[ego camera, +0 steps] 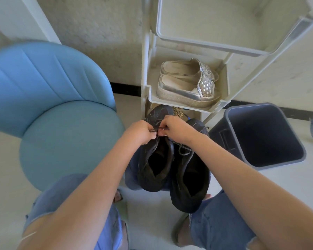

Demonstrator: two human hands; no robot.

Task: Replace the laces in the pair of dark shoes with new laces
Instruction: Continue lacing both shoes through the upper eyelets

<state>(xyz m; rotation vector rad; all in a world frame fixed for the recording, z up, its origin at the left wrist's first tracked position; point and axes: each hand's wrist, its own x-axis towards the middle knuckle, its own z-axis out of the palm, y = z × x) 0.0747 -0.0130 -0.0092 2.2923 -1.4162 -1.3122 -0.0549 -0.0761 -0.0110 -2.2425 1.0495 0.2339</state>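
left hand (140, 131) + right hand (177, 129) pinch dark lace (156, 129) | over left dark shoe (156, 159) | right dark shoe (190, 170) beside

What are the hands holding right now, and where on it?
The left hand and right hand each pinch the same dark lace, a short stretch apart, over the left-side dark shoe.

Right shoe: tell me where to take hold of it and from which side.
Take the right shoe by its heel collar, coming from above on the near side. The opening faces up and the heel points toward the person, so it can likely be hooked from inside with a thumb behind the heel. The toe end is crowded where the lace is pinched.
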